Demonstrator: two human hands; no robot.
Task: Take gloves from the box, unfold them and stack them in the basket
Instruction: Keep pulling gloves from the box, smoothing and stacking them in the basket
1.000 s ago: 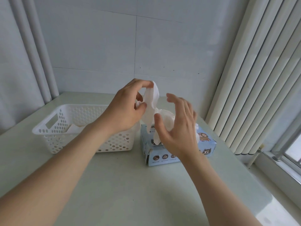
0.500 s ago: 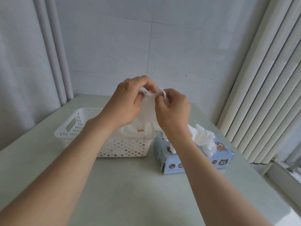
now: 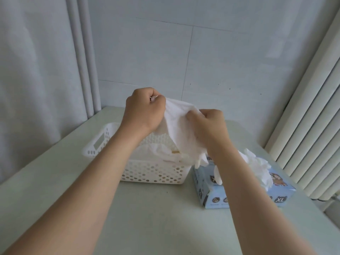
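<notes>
Head view.

**Item:** one white glove, thin and creased, partly spread.

**Location:** in the air, above the right end of the basket and clear of the table. Lower end with the glove tips dangles toward the gap between basket and box.

**Hold:**
- Left hand: fingers curled tight, pinching the upper left corner.
- Right hand: fingers curled, gripping the edge lower and to the right.
- Sheet drawn slantwise between the two grips.

**Probable reason for hold:** two separated pinch points pull the folds open. Raised height lets the loose end hang free instead of bunching on the table.

**Stage, as judged:** unfolding under way; glove not yet laid down.

**Basket:** white, perforated, with a handle slot at the left end. Stands on the table just left of the box. Holds a low heap of white gloves toward its right end; count impossible to tell.

**Box:** pale blue, marked XL. Tuft of white gloves sticks up from the top opening, ready for a pinch.

**Probable reason for layout:** box and basket side by side, directly below the hands, for a short path from pull to stack.

**Surroundings:** pale tiled wall behind, curtain at left, vertical blinds at right.
</notes>
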